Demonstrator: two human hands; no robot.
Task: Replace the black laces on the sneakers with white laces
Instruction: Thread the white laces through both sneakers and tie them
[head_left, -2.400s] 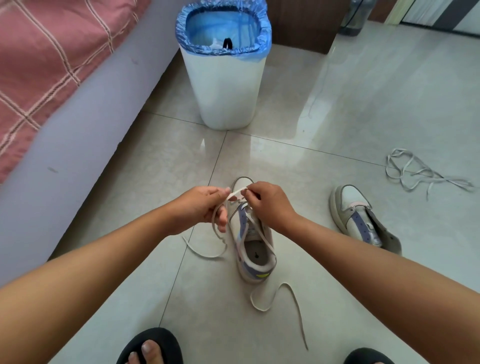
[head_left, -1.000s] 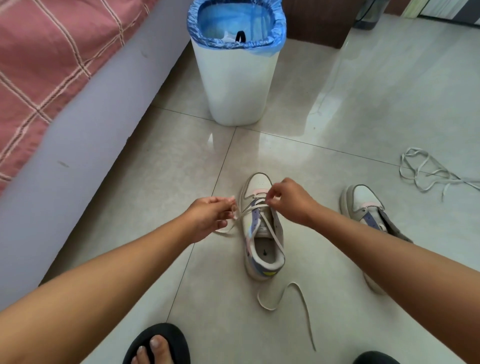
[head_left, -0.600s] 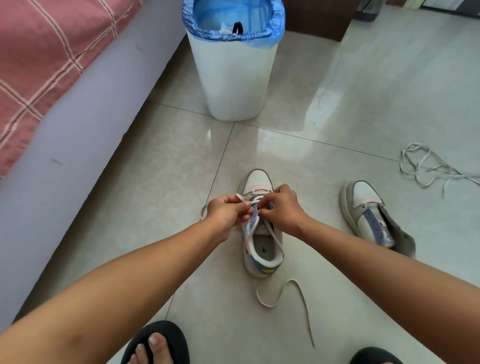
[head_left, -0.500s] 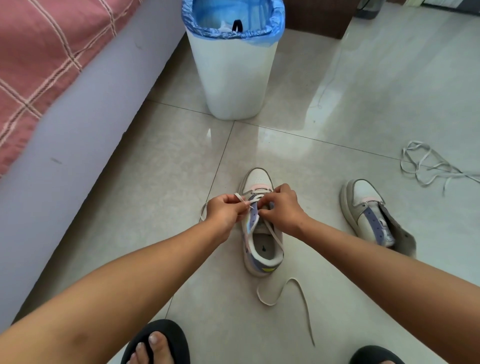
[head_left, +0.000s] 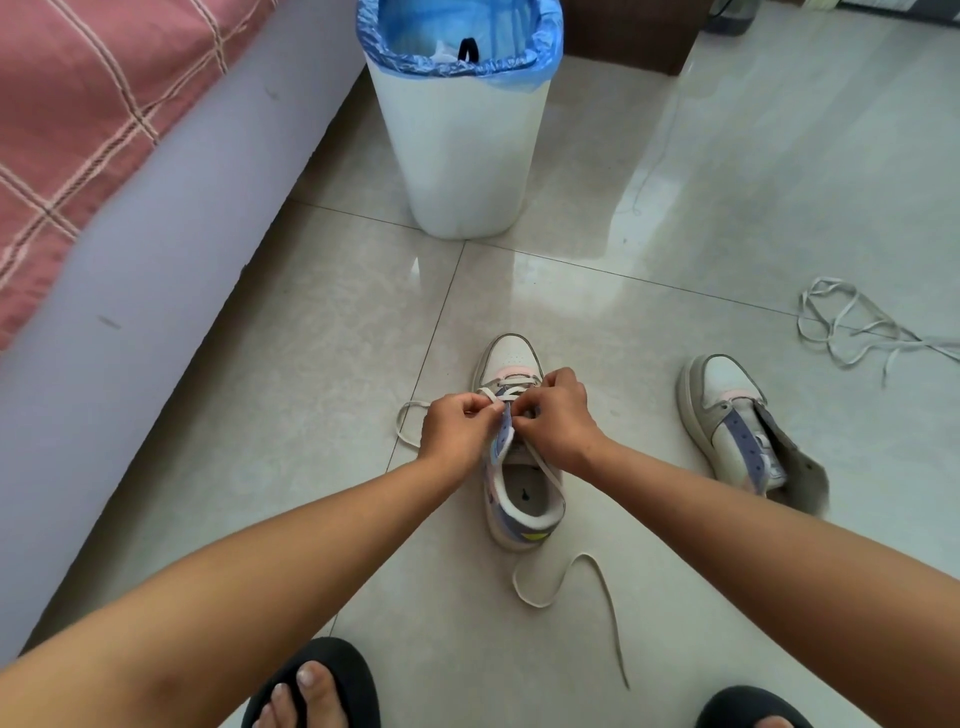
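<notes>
A white, grey and purple sneaker (head_left: 514, 358) stands on the floor tiles, toe pointing away from me. A white lace (head_left: 566, 577) crosses its lowest eyelets; one end trails on the floor behind the heel, the other loops out to the left. My left hand (head_left: 454, 431) pinches the lace at the shoe's left eyelet row. My right hand (head_left: 556, 415) pinches it at the right side of the tongue. The two hands nearly touch over the eyelets. A second sneaker (head_left: 737, 431) without a lace lies to the right. Another white lace (head_left: 857, 332) lies tangled at the far right.
A white bin (head_left: 462, 130) with a blue liner stands straight ahead; something black shows inside it. A bed (head_left: 130, 218) with a pink checked cover runs along the left. My feet in black slippers (head_left: 317, 686) are at the bottom edge.
My hands were apart, pulling the lace ends sideways. They have come together over the eyelets near the toe. The loose end on the left has settled into a loop on the floor.
</notes>
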